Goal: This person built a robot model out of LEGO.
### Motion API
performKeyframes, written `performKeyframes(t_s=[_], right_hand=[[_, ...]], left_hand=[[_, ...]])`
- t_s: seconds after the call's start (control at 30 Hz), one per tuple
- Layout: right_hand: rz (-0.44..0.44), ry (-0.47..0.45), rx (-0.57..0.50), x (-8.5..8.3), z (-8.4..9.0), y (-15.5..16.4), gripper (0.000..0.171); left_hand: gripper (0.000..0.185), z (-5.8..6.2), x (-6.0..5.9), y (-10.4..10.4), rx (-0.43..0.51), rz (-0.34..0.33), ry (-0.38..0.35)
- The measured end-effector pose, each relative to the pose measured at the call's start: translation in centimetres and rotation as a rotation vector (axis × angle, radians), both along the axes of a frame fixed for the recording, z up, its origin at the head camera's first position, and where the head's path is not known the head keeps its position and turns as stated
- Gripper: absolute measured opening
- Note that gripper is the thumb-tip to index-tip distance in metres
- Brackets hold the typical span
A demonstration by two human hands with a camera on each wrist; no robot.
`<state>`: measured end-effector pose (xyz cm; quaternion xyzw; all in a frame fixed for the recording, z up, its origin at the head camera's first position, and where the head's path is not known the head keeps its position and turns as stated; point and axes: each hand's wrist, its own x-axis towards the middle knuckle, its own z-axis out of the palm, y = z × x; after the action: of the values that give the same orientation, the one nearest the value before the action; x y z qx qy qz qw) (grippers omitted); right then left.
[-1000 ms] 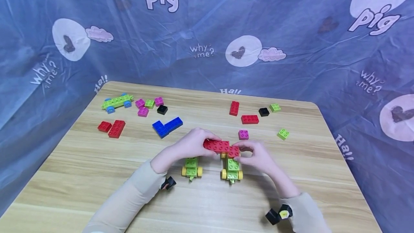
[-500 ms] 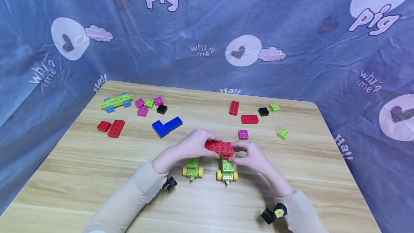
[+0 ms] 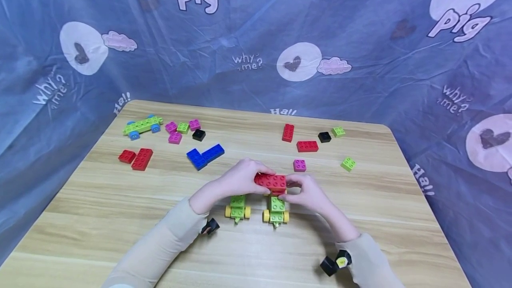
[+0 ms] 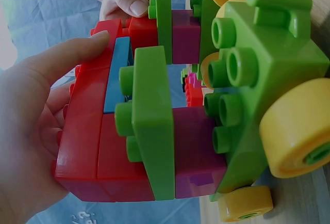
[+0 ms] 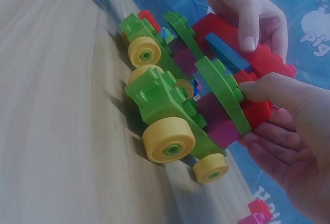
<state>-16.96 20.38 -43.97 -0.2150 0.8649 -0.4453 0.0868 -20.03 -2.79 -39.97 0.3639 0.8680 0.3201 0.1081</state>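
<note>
A brick build stands mid-table: a red brick top over two green wheeled bases with yellow wheels. My left hand grips the red top from the left and my right hand pinches it from the right. The left wrist view shows my left hand round the red bricks, with a blue brick, green plates and purple bricks stacked beneath. In the right wrist view my right hand holds the red end above a green base.
Loose bricks lie behind: a green car with blue wheels, pink bricks, a blue L-shape, red bricks left and right, black bricks, a green brick. Blue printed cloth walls the wooden table.
My right hand slid its red end and the right wheeled base leftwards, closing the gap to the left half. The red top now looks shorter and aligned.
</note>
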Motion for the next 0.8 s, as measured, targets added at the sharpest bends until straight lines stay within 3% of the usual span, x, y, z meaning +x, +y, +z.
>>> performKeyframes(t_s=[0.8], right_hand=[[-0.019,-0.017,-0.023,0.04,-0.18,-0.3,0.037]], left_hand=[[0.046,0.2,0.29,0.24,-0.04,-0.016,0.019]])
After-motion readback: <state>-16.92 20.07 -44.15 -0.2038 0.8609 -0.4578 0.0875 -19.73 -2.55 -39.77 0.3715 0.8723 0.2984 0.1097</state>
